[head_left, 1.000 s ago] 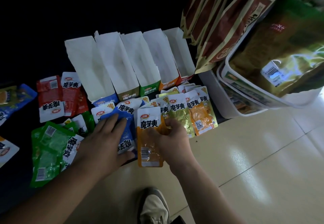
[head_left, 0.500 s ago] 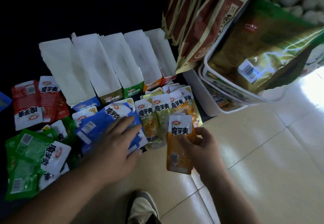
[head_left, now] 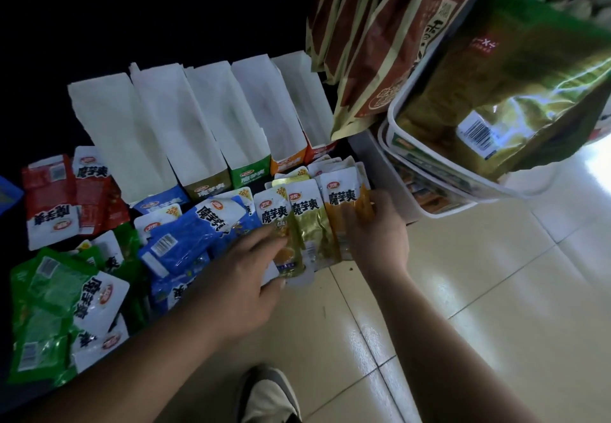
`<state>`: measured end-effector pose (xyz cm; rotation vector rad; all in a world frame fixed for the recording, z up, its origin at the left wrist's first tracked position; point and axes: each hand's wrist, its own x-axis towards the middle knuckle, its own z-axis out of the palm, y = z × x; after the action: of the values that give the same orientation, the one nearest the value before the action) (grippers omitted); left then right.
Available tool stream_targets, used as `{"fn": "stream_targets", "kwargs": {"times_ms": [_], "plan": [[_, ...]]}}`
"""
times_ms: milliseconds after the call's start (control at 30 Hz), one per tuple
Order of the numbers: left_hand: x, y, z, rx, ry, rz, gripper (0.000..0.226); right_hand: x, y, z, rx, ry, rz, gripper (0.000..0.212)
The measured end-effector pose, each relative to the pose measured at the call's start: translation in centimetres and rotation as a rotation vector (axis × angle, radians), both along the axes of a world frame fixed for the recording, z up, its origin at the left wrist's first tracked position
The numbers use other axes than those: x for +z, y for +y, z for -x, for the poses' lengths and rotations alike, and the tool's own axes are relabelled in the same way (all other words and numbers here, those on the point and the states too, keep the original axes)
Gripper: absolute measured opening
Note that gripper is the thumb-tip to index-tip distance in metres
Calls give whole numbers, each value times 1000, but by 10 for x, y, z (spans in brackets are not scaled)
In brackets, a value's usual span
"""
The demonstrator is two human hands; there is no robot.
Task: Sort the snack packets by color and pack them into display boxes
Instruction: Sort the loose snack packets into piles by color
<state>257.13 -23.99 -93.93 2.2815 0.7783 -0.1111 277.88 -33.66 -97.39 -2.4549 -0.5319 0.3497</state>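
Several white display boxes [head_left: 185, 131] stand in a row, with blue, olive, green, orange and red fronts. Before them lie red packets [head_left: 49, 201], green packets [head_left: 49, 307], blue packets [head_left: 198, 234] and yellow packets [head_left: 307, 224]. My right hand [head_left: 377, 234] grips an orange packet [head_left: 342, 204] at the right end of the yellow row, lying over its lower half. My left hand [head_left: 241, 280] reaches across the blue pile, its straight fingers touching the lower part of a yellow packet [head_left: 291, 250].
Stacked white bins [head_left: 429, 197] stand to the right, holding a large green-gold bag [head_left: 512, 92]. Brown bags [head_left: 380, 58] hang above the boxes' right end. Cream floor tiles [head_left: 463, 290] fill the front right. My shoe [head_left: 267, 396] is at the bottom edge.
My right hand carried the orange packet from over the floor up to the right end of the yellow row. My left hand slid right, off the blue packets onto a yellow packet.
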Motion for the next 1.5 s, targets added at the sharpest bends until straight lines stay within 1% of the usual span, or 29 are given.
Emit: {"fn": "stream_targets", "kwargs": {"times_ms": [67, 133, 167, 200, 233, 300, 333, 400, 433, 467, 500, 533, 567, 633, 667, 700, 733, 800, 900, 1000, 1100, 1233, 1267, 1400, 1500], "plan": [[0, 2, 0, 11, 15, -3, 62, 1, -5, 6, -52, 9, -94, 29], [1, 1, -3, 59, -48, -5, 59, 12, -12, 10, -82, 4, -141, 29], [3, -1, -6, 116, -93, 20, 55, 20, -16, 14, -72, -14, -160, 28], [8, -3, -10, 191, -140, 104, 51, 32, -21, 21, -51, -24, -188, 29], [12, -5, -15, 270, -182, 251, 45, 42, -26, 31, -25, -22, -218, 29], [21, -10, -26, 365, -257, 575, 25, 61, -33, 57, 45, 26, -244, 28], [23, -11, -29, 394, -284, 685, 21, 64, -35, 70, 87, 77, -250, 27], [24, -11, -31, 470, -290, 779, 27, 60, -39, 88, 182, 237, -301, 19], [24, -10, -30, 519, -290, 791, 29, 57, -40, 93, 238, 307, -317, 16], [23, -8, -28, 579, -289, 787, 30, 54, -41, 93, 293, 356, -297, 16], [21, -6, -26, 639, -282, 783, 32, 51, -43, 90, 319, 400, -248, 22], [20, -4, -25, 690, -274, 785, 34, 48, -45, 84, 298, 418, -208, 28], [18, -2, -24, 719, -271, 784, 35, 41, -47, 75, 228, 407, -197, 31], [15, -1, -25, 729, -260, 743, 36, 22, -50, 49, 2, 283, -188, 34], [14, -3, -27, 737, -257, 724, 38, 12, -49, 35, -109, 242, -169, 39], [13, -4, -30, 746, -257, 718, 40, 5, -46, 23, -196, 243, -153, 43], [13, -7, -32, 758, -259, 722, 42, 0, -42, 12, -267, 282, -153, 39], [12, -10, -37, 765, -265, 728, 44, -6, -35, -4, -361, 403, -207, 21], [9, -10, -36, 766, -277, 717, 41, -16, -33, -14, -424, 467, -272, 15], [6, -6, -31, 777, -278, 692, 39, -20, -36, -13, -459, 430, -373, 14], [4, -2, -27, 793, -279, 681, 44, -13, -37, -7, -473, 364, -556, 25], [3, -2, -24, 793, -297, 666, 45, -3, -36, -1, -504, 413, -664, 29], [4, -1, -24, 798, -306, 665, 45, 0, -35, 1, -507, 397, -685, 29], [4, 1, -20, 809, -342, 671, 43, 5, -39, 19, -483, 253, -620, 25], [6, 2, -18, 826, -359, 628, 41, 12, -46, 48, -430, 209, -641, 21]]}}
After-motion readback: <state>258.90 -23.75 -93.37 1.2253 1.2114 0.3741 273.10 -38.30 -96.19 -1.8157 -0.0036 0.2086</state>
